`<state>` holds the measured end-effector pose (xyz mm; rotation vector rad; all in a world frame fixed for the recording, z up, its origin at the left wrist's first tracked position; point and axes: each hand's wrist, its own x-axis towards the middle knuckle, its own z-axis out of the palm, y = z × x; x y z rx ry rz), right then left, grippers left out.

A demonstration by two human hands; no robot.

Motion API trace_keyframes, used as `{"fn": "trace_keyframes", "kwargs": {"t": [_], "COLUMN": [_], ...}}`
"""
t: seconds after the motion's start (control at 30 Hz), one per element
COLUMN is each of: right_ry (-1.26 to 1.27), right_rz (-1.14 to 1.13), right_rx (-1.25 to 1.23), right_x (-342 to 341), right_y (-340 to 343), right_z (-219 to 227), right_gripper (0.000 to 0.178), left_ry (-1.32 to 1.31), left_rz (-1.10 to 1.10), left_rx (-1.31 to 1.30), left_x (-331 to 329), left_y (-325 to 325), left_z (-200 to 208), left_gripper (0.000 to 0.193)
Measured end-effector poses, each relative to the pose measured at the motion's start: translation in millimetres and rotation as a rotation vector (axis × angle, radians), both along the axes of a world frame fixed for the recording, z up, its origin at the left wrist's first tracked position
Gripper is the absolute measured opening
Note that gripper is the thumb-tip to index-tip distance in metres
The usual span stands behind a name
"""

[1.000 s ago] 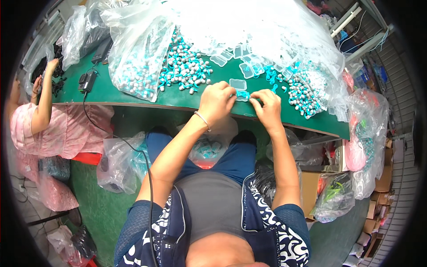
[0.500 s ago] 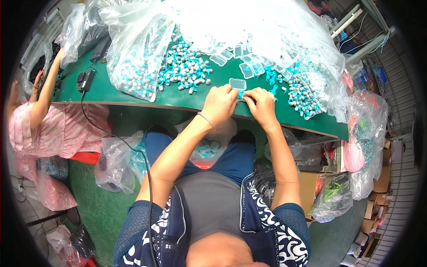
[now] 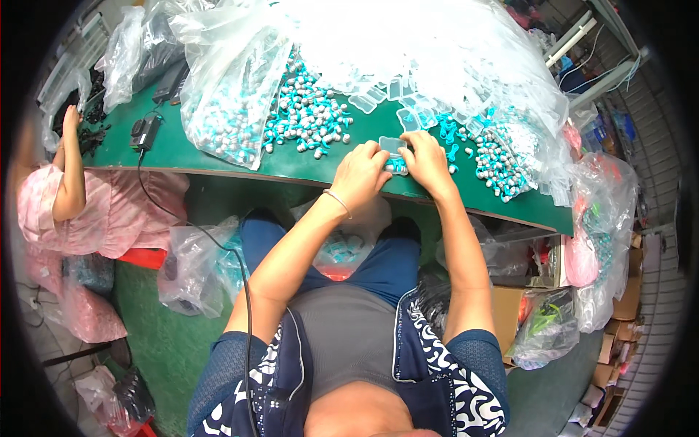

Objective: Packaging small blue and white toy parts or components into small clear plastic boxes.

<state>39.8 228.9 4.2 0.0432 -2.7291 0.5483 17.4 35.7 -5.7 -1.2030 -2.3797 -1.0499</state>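
Observation:
A small clear plastic box (image 3: 395,172) with turquoise pieces inside stands at the table's near edge, between my hands. Its hinged lid (image 3: 392,145) is raised on the far side. My left hand (image 3: 359,172) grips the box from the left, thumb against its side. On the right, my right hand (image 3: 428,162) has its fingers curled at the lid's right edge and the box's side. Loose turquoise pieces (image 3: 452,152) lie just beyond my right hand. More clear boxes (image 3: 409,119) are scattered farther back.
Turquoise-and-white small parts (image 3: 309,113) are heaped left of centre beside a clear bag of them (image 3: 226,120). Another heap (image 3: 501,164) lies right. A large translucent plastic sheet or bag (image 3: 408,44) covers the back. A black device with a cable (image 3: 144,133) and a co-worker in pink (image 3: 109,207) are left.
The box's lid has tipped up toward me, and the turquoise pieces inside now show. My right fingers have moved up to the lid. The co-worker's raised arm has shifted left and lower.

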Motion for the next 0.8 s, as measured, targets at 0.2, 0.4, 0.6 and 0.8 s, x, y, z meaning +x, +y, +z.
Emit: {"fn": "trace_keyframes", "kwargs": {"t": [0.2,0.4,0.6,0.8], "right_ry": [0.141,0.193,0.232,0.09], "right_rz": [0.166,0.34,0.281,0.267], "right_rx": [-0.347,-0.167,-0.182,-0.399], "right_x": [11.1,47.4,36.5,38.2], "right_y": [3.7,-5.5,-7.3,-17.8], "right_z": [6.8,10.2,-3.3,3.3], "right_gripper": [0.021,0.035,0.031,0.02], "left_ry": [-0.127,-0.02,0.004,-0.021], "left_rz": [0.008,-0.027,-0.018,-0.064], "left_rx": [0.122,0.04,0.085,0.193], "left_x": [0.9,-3.4,-3.1,-6.5], "left_y": [-0.5,-0.5,0.5,-9.2], "left_z": [-1.5,-4.6,-4.4,-6.8], "left_gripper": [0.051,0.043,0.027,0.019]}}
